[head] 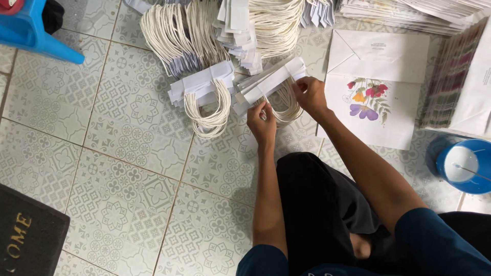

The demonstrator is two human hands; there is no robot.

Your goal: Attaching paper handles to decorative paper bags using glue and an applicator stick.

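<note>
My left hand (262,124) and my right hand (309,94) both grip a stack of white paper strips with cream cord handles (273,82) on the tiled floor. The left hand pinches the stack near its lower end. Its upper end, by the loops of cord, is in the right hand. A second bundle of strips with cord handles (207,97) lies just to the left, apart from my hands. To the right of my right hand lies a flat white paper bag with a flower print (376,99).
More bundles of cord handles and strips (204,33) lie at the top. Stacks of flat paper bags (460,82) stand at the right. A blue bowl of white glue (465,166), a blue plastic stool (30,30) and a dark doormat (25,235) sit around me.
</note>
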